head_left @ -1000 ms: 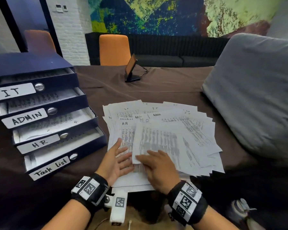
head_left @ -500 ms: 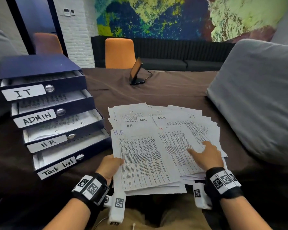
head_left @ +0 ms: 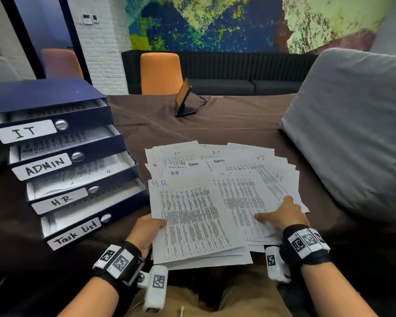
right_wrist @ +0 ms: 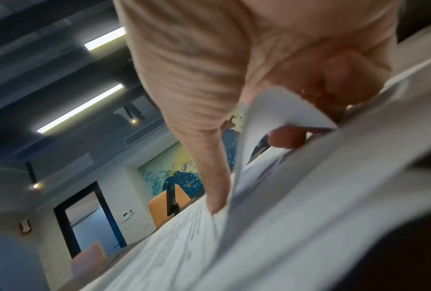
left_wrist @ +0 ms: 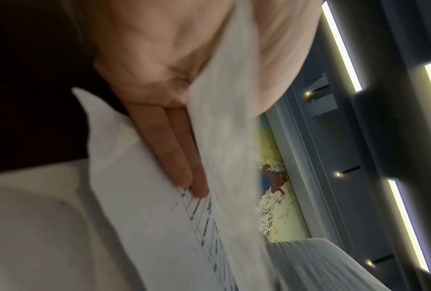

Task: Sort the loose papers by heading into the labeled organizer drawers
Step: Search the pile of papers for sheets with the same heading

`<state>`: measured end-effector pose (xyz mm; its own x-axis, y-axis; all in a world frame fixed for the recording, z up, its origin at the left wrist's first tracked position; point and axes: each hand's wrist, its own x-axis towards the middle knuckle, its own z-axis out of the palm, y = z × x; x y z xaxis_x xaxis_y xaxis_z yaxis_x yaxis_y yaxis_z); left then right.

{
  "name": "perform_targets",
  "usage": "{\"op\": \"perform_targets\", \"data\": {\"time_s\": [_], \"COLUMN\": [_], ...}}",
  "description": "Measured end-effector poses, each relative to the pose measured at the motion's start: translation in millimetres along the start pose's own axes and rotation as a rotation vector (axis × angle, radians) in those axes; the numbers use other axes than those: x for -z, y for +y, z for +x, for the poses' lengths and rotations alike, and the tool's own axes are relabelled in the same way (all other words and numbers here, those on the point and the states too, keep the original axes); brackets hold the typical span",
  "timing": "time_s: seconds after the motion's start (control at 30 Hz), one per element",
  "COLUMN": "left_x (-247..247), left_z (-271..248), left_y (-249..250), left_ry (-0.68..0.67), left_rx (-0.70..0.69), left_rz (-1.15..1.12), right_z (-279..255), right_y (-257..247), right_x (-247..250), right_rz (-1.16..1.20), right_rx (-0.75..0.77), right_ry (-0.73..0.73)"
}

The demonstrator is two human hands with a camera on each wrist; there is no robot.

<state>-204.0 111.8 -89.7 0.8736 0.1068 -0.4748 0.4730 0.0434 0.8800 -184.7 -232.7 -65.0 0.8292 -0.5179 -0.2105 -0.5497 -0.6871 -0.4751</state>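
The loose white printed papers (head_left: 224,179), thin sheets covered in dense tables with handwritten headings, were spread in an overlapping fan on the brown cloth-covered surface (head_left: 226,124), just right of the dark blue four-drawer organizer (head_left: 55,156). A sheet headed "H.R." (head_left: 192,216) lay nearest, on top at the left of the fan. Its near left edge was pinched by the left hand (head_left: 146,232), thumb above; in the left wrist view the fingers (left_wrist: 169,145) were seen flat beneath the paper. The right hand (head_left: 284,216) was laid on the right part of the pile with the thumb stretched flat over the print; in the right wrist view a sheet corner was curled up between thumb and bent fingers, so it was judged to be holding a paper there.

Such sheets were judged to be very light, limp and smooth, apt to slide over one another and to crease or droop if lifted by one corner. A hold along a side edge, with fingers beneath for support, was judged best. The drawer labelled "HR" (head_left: 62,200), third from the top, stood open with paper in it, near the held sheet.
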Motion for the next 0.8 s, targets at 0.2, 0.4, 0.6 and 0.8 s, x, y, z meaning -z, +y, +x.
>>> {"op": "perform_targets", "data": {"time_s": [0.2, 0.4, 0.6, 0.8], "left_x": [1.5, 1.8, 0.6, -1.0], "left_z": [1.3, 2.5, 0.5, 2.3], "left_y": [-1.9, 0.3, 1.9, 3.1], "left_ry": [-0.012, -0.025, -0.026, 0.029], "left_rx": [-0.016, -0.010, 0.003, -0.037], "left_rz": [-0.002, -0.008, -0.033, -0.185], "right_z": [20.0, 44.8, 24.0, -43.0], "right_y": [10.2, 26.6, 2.6, -37.9], "right_x": [3.1, 21.1, 12.1, -23.2], "right_rz": [0.287, 0.866, 0.984, 0.763], "right_rx": [0.016, -0.097, -0.075, 0.165], "right_ry": [-0.071, 0.203, -0.015, -0.283]}}
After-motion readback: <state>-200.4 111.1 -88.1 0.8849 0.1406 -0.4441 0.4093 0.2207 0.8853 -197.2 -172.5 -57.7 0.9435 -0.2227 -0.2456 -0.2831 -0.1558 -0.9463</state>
